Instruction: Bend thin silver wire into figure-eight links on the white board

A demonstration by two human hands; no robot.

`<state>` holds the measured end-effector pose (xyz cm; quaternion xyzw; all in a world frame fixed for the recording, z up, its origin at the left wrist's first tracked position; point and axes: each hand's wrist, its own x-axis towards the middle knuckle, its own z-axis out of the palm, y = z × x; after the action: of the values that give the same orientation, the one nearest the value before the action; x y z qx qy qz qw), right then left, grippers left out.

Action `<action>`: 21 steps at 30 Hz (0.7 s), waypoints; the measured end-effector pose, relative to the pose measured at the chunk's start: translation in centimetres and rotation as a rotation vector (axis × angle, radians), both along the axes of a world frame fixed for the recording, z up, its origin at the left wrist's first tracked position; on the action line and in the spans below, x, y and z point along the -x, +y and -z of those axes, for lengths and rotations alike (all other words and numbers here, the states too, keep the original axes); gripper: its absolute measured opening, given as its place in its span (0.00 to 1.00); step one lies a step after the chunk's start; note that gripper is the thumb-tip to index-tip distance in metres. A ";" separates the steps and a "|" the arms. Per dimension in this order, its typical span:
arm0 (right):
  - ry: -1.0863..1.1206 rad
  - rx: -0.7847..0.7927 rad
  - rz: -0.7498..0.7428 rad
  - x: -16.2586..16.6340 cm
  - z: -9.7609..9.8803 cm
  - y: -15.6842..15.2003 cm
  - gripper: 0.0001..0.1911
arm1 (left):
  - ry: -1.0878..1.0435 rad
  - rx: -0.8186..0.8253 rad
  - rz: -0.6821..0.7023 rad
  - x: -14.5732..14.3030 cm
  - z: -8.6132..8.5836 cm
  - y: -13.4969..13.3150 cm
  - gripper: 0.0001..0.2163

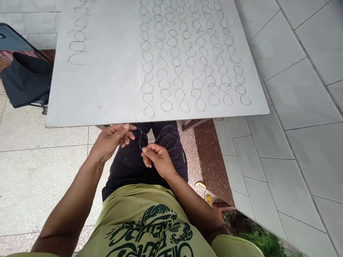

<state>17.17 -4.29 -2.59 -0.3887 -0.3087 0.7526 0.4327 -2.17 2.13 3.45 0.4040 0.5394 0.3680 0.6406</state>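
Note:
A thin bent wire [140, 137] curves between both my hands, just below the near edge of a grey board [107, 78]. My left hand [114, 141] pinches one end of the wire with thumb and fingers closed. My right hand [157, 157] pinches the other end, fingers curled, above my dark trousers. On the board lie several rows of wavy, looped wire pieces [187, 57], with one more looped wire chain [77, 35] apart at the far left.
A dark folding chair with black cloth [25, 78] stands left of the board. White floor tiles [294, 107] spread to the right, a reddish strip [211, 160] runs under the board, and green plants [262, 241] sit at the lower right.

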 end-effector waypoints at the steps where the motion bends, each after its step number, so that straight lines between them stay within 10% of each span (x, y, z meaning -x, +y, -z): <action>1: -0.003 -0.014 0.005 0.0 -0.1 -0.1 0.17 | -0.032 0.012 -0.040 -0.3 0.0 -0.4 0.20; 9: -0.023 -0.086 0.046 -0.1 -0.1 -0.6 0.16 | -0.055 0.036 -0.151 -1.3 1.1 -3.0 0.24; 21: -0.130 -0.113 0.034 0.8 -0.3 -1.1 0.18 | 0.552 -0.341 -0.054 -2.3 1.5 -4.2 0.19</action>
<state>16.32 -5.38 -2.26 -0.4167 -0.3716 0.6997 0.4457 0.15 -2.04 1.90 0.5756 0.6338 0.3465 0.3832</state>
